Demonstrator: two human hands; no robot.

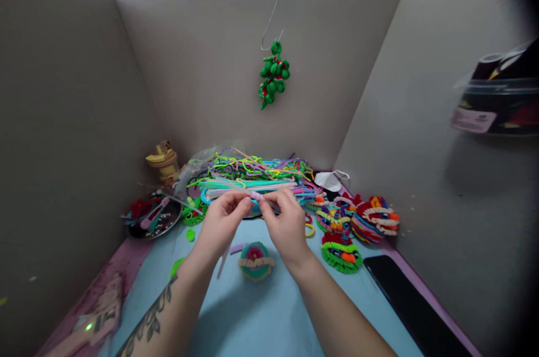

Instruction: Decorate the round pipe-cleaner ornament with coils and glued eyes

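Observation:
Both hands meet above the middle of the table, pinching a pale pink-lilac pipe cleaner (256, 196) between them. My left hand (225, 216) has thumb and forefinger closed on its left end; a loose lilac length hangs down below that hand. My right hand (286, 222) grips the other end, where the pipe cleaner looks coiled or twisted. Beneath the hands, on the blue cloth (256, 323), sits a small round teal piece (255, 271) with a dark pink centre and a beige twisted strip across it. A short purple strip (238, 248) lies just behind it.
Colourful pipe cleaners (252, 169) are heaped at the back. Finished fuzzy pieces (341, 253) and a black phone-like slab (412, 295) lie at right. At left are a metal bowl (166, 227) and a pink glue gun (103, 312). A green ornament (274, 73) hangs from the partition.

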